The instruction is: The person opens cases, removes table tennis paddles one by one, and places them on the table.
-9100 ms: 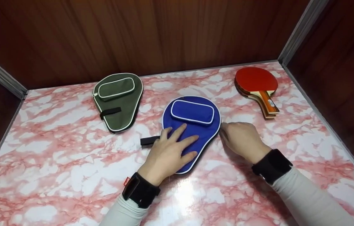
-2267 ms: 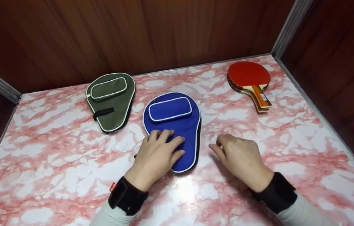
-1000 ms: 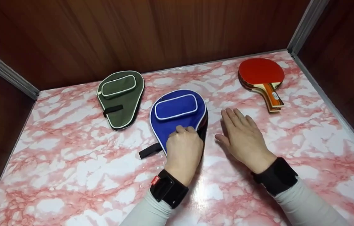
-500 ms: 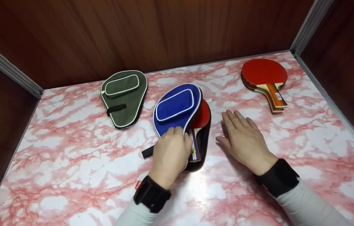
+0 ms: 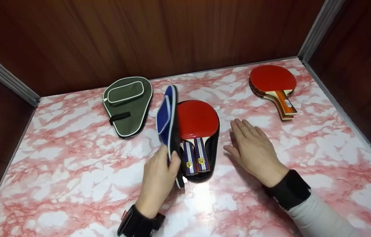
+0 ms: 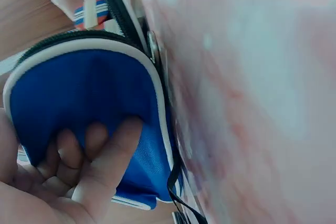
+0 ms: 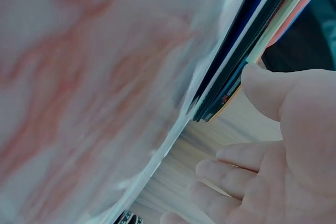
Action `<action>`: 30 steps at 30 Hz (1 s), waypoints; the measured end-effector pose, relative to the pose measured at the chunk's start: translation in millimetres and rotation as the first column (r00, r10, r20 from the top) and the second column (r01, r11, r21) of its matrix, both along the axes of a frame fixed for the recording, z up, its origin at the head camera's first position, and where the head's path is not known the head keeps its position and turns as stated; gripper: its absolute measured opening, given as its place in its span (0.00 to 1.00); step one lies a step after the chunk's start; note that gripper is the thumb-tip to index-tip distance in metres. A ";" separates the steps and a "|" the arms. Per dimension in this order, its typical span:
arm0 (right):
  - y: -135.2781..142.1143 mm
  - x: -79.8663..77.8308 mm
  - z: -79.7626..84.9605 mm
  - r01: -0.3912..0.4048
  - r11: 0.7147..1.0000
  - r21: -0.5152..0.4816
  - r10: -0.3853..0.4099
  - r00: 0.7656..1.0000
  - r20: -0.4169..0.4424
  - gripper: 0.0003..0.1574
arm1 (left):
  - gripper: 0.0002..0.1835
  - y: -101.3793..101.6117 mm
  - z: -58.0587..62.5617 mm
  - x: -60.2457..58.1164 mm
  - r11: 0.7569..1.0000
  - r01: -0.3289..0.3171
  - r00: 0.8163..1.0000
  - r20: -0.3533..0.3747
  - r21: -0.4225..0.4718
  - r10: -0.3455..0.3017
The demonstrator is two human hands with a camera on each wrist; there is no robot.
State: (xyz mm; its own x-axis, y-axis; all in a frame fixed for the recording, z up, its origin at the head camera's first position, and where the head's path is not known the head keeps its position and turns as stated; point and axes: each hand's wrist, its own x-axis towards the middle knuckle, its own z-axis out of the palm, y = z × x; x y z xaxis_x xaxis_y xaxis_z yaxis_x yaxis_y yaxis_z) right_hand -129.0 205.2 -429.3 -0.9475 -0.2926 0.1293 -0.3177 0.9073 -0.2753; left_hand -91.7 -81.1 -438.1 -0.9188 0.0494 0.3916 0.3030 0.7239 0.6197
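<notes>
My left hand (image 5: 159,177) grips the edge of the blue cover flap (image 5: 164,118) of a zipped paddle case, thumb on the inner side. The flap stands nearly upright, swung to the left. Inside the case's dark lower half (image 5: 213,154) lie table tennis paddles, a red rubber face (image 5: 198,118) on top and two blue-striped handles (image 5: 200,153) side by side. The left wrist view shows the fingers bent against the blue cloth (image 6: 86,85). Just right of the case, my right hand (image 5: 254,151) is spread with straight fingers, holding nothing.
A green paddle case (image 5: 128,108) with a black strap lies at the back left. Stacked red paddles (image 5: 272,79) with orange handles sit at the back right. Dark wood panels (image 5: 159,36) enclose the marbled table (image 5: 73,184) at the back and sides.
The left hand has lifted the blue flap up and to the left, uncovering the paddles inside. The right hand has gone from curled fingers to straight ones and stays beside the case.
</notes>
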 end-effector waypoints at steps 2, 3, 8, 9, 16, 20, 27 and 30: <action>-5.8 1.7 1.3 0.001 1.000 -0.007 -0.001 1.000 -0.016 0.51 | 0.09 -5.8 0.1 3.2 1.000 -0.025 0.999 -0.024 -0.011 0.025; -9.1 2.9 2.3 0.001 1.000 -0.012 -0.001 1.000 -0.024 0.51 | 0.09 -8.3 0.5 4.5 0.999 -0.039 0.999 -0.037 -0.022 0.038; -29.3 12.3 9.0 -0.023 0.999 -0.044 0.019 0.996 -0.085 0.51 | 0.13 -20.9 2.6 10.5 0.992 -0.098 0.993 -0.075 -0.074 0.092; -34.3 14.1 10.1 -0.032 0.998 -0.048 0.027 0.995 -0.100 0.50 | 0.13 -23.7 2.6 12.0 0.990 -0.111 0.991 -0.083 -0.082 0.104; -62.7 15.3 11.1 -0.041 0.998 -0.042 0.032 0.980 -0.198 0.36 | 0.17 -39.5 0.4 19.4 0.977 -0.172 0.978 -0.144 -0.129 0.153; -69.3 12.3 8.3 -0.020 0.999 -0.034 0.012 0.978 -0.210 0.31 | 0.19 -45.6 -0.7 22.1 0.972 -0.180 0.978 -0.137 -0.151 0.160; -79.1 7.9 4.7 0.017 1.000 -0.023 -0.019 0.993 -0.117 0.35 | 0.20 -54.9 -1.1 27.3 0.970 -0.182 0.981 -0.090 -0.159 0.169; -83.8 7.1 3.6 0.025 1.000 -0.018 -0.026 0.997 -0.079 0.36 | 0.20 -56.6 -0.3 28.1 0.973 -0.174 0.983 -0.079 -0.151 0.164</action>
State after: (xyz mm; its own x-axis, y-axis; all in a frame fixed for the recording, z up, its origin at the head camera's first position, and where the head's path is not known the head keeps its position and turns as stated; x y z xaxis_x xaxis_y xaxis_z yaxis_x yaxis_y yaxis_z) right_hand -121.9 121.4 -425.7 -0.9412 -0.2656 0.2089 -0.3161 0.9107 -0.2658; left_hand -63.6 -137.7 -438.4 -0.8919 -0.0391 0.4505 0.2039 0.8545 0.4778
